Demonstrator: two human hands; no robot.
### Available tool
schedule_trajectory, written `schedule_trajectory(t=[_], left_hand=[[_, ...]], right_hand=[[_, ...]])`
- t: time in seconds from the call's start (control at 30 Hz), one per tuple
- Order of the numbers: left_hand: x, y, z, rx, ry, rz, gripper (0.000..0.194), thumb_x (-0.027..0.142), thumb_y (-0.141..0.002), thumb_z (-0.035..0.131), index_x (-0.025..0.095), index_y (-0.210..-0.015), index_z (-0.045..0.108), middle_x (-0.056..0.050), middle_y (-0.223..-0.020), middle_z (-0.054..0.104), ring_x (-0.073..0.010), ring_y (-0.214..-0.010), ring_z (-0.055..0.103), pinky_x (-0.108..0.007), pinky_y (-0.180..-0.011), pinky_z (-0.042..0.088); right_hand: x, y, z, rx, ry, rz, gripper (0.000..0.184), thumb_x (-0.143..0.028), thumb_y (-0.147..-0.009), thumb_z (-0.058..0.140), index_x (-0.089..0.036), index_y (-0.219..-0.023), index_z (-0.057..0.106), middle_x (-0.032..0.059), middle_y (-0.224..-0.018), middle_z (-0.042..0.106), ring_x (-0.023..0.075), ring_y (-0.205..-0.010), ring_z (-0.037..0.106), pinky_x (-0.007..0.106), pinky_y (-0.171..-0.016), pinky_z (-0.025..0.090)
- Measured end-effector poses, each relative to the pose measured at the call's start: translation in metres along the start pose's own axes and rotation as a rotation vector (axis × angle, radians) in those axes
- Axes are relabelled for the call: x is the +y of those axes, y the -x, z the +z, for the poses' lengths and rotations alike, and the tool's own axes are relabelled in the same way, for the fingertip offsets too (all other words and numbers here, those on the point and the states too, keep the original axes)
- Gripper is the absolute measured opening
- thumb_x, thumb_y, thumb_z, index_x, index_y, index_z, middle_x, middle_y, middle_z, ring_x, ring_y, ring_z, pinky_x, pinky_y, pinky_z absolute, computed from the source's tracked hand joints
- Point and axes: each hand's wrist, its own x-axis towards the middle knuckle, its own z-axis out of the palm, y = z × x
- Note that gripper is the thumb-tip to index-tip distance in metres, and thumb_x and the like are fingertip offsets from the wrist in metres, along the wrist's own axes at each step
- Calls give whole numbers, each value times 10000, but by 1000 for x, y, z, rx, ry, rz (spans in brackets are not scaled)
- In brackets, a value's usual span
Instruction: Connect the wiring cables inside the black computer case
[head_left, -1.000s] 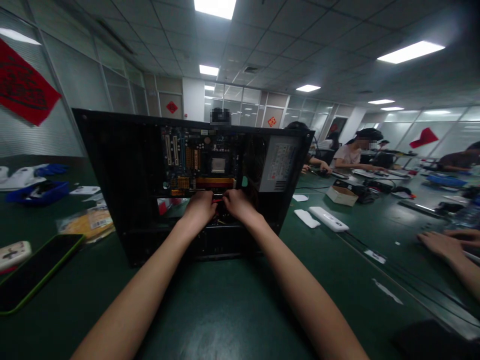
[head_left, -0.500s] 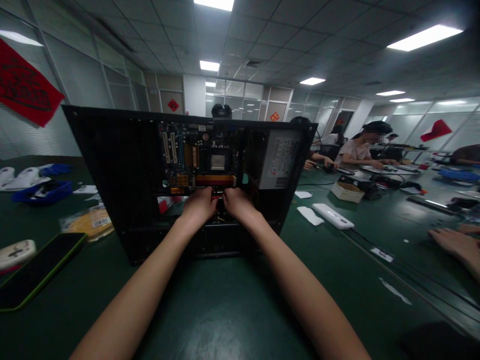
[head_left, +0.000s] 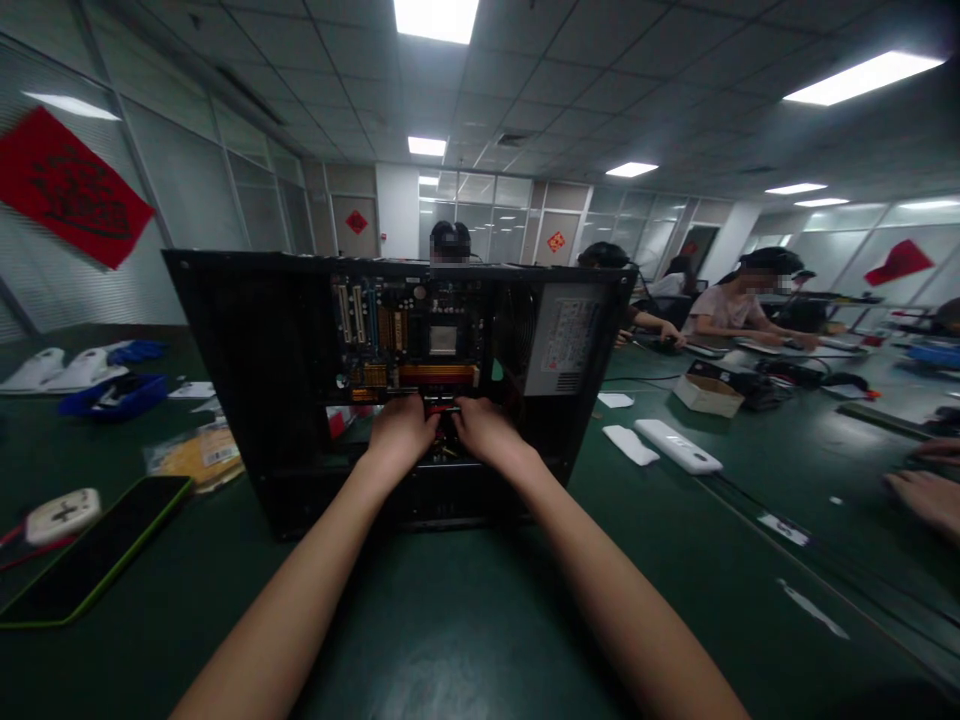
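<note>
An open black computer case (head_left: 251, 400) stands upright in front of me, its motherboard (head_left: 409, 330) facing me and a power supply (head_left: 562, 340) at the upper right. Both of my hands reach into the lower middle of it, just below the orange and red memory slots (head_left: 439, 376). My left hand (head_left: 403, 432) is closed, thumb side toward the centre. Close beside it, my right hand (head_left: 489, 432) is closed too. A thin red piece, perhaps a cable (head_left: 448, 408), shows between them. Their fingertips are mostly hidden, so what they grip cannot be made out.
On the left of the green table lie a phone (head_left: 97, 550), a white and red device (head_left: 64, 515), a yellow bagged item (head_left: 199, 455) and a blue tray (head_left: 112, 397). To the right are a white power strip (head_left: 679, 447), a small box (head_left: 709, 390) and a co-worker's hand (head_left: 926, 500).
The whole view has shifted, so the case and table appear slightly lower and farther right. My hands keep about the same closed pose at the same spot in the case.
</note>
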Motion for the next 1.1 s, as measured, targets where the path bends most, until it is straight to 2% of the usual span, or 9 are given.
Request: schedule_trajectory(t=[0.27,0.5,0.7,0.83,1.0,1.1], left_hand=[[-8,-7,6,-26,89,45,327,363,-939,533,144,-1139,672,-158,-1153,718,-262,-1092,671,-315,-897,503],[-11,-14,5,-91,252,74,338,184,-946,441,168,-1165,698,-131,-1207,718,-214,-1081,677,-268,-909,489],[-15,-20,11,-54,187,52,339,162,-911,482,155,-1167,705,-144,-1137,734,-219,-1091,668,-281,-931,481],[-15,-25,14,24,124,58,327,184,-927,462,128,-1123,719,-154,-1136,730,-232,-1095,667,-286,-938,481],[-9,-29,11,-6,34,2,307,219,-941,457,133,-1075,720,-163,-1099,732,-247,-1055,679,-298,-901,500],[-2,-24,3,-23,-10,6,318,198,-948,432,125,-1074,715,-182,-1090,726,-250,-1025,688,-298,-876,506]], right_hand=[[8,-5,8,23,-3,-75,290,-237,-1009,462,-135,-1189,665,153,-1134,717,223,-1093,672,262,-895,464],[6,-2,4,39,42,-112,312,-246,-1004,443,-121,-1114,707,176,-1068,728,239,-1006,701,269,-814,482],[8,-6,2,-8,29,-97,322,-183,-1002,410,-133,-1114,708,175,-1083,723,221,-1017,695,259,-827,474],[3,-14,0,-15,60,9,319,-170,-991,418,-148,-1121,709,171,-1119,716,232,-1040,691,270,-821,487],[-1,-19,0,-3,94,47,307,-130,-947,449,-147,-1115,704,171,-1110,719,267,-1025,700,307,-804,512],[-2,-18,1,-1,100,58,309,-125,-937,452,-143,-1118,701,171,-1114,718,275,-1025,700,315,-806,516]])
